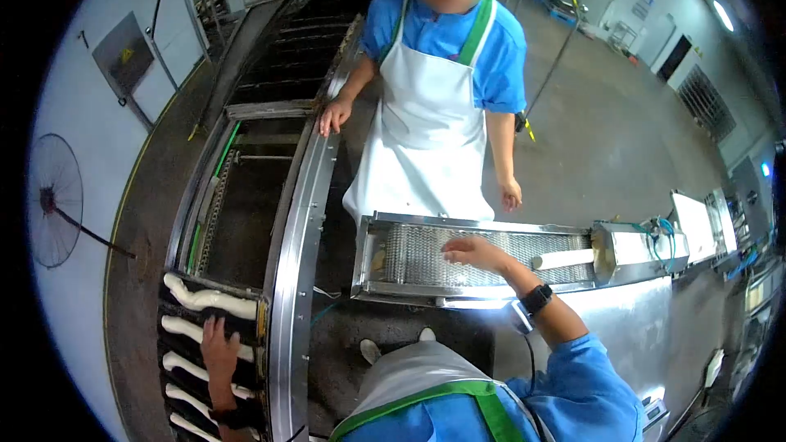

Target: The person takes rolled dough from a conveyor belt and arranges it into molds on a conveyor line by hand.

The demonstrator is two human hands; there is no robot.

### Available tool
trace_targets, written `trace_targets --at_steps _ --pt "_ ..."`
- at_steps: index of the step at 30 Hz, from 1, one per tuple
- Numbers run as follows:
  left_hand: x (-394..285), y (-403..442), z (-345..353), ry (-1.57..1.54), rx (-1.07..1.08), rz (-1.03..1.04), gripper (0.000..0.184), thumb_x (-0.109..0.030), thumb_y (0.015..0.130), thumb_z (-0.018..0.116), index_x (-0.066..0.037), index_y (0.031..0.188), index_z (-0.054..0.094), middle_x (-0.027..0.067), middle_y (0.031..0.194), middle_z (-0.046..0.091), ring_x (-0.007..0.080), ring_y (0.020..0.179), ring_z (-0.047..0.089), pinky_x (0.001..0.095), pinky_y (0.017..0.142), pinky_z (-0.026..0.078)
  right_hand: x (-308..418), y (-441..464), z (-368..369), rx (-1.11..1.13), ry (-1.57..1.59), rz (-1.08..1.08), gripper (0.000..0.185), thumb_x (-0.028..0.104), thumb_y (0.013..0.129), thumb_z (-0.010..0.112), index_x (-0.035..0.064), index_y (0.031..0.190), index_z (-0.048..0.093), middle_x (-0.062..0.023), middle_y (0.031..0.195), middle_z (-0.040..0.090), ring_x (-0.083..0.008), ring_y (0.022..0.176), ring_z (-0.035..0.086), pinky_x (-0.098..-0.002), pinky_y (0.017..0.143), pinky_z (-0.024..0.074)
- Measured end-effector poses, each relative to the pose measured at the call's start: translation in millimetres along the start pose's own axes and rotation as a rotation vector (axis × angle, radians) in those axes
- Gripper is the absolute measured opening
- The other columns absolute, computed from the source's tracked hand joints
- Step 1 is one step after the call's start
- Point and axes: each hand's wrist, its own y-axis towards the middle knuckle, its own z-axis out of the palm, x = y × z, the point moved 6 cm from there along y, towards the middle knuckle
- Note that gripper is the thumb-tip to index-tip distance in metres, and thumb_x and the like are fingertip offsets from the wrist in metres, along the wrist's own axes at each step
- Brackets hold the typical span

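Note:
My left hand [219, 350] lies over a pale, dough-like strip [182, 327] in a black moulded tray, its fingers stretched out and touching the strip. Several similar strips lie in parallel grooves, one of them a thicker strip [209, 301] just beyond my fingers. Above the metal mesh conveyor [409, 258] hovers my right hand [473, 252], with its fingers extended and nothing visible in them. A smooth white dough-like roll [563, 259] rests on the mesh to the right of that hand, near the machine outlet.
Facing me across the mesh conveyor stands a co-worker in a white apron [430, 131], one hand [334, 117] on the steel rail [299, 254]. A metal housing [634, 250] sits at the conveyor's right end. A caged fan [51, 199] stands at far left.

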Motion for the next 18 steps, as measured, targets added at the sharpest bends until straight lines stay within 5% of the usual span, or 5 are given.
trace_targets --at_steps 5,12,14,18 --pt "-43 61 40 0.089 0.176 -0.016 0.049 -0.030 0.078 0.046 -0.006 0.120 0.034 0.0139 0.129 0.022 0.0284 0.120 0.016 0.0421 0.096 0.014 -54 -53 -31 -0.139 -0.054 0.169 0.034 0.023 0.078 0.052 0.0004 0.103 0.050 -0.0116 0.097 0.056 -0.0205 0.088 0.053 -0.0292 0.076 0.0424" --pt "-34 78 73 0.072 0.362 0.045 0.049 -0.036 0.081 0.042 -0.007 0.119 0.036 0.0094 0.131 0.020 0.0252 0.122 0.013 0.0426 0.096 0.014 -167 -153 -85 -0.478 -0.431 0.625 0.044 0.030 0.070 0.058 0.0042 0.105 0.049 -0.0154 0.096 0.054 -0.0265 0.086 0.053 -0.0358 0.077 0.0415" --pt "-55 74 64 0.167 0.425 -0.007 0.047 -0.034 0.081 0.043 -0.007 0.118 0.037 0.0096 0.131 0.021 0.0258 0.122 0.013 0.0418 0.095 0.016 -194 -182 -108 -0.645 -0.637 0.507 0.037 0.021 0.073 0.053 0.0015 0.104 0.046 -0.0205 0.101 0.050 -0.0328 0.095 0.046 -0.0378 0.082 0.0377" --pt "-95 77 66 0.094 0.364 0.152 0.045 -0.025 0.075 0.051 -0.005 0.115 0.041 0.0131 0.128 0.026 0.0268 0.121 0.017 0.0385 0.096 0.017 -264 -228 -162 -0.821 -0.839 0.523 0.057 0.012 0.060 0.060 0.0034 0.112 0.039 -0.0183 0.112 0.041 -0.0327 0.105 0.036 -0.0389 0.088 0.0317"
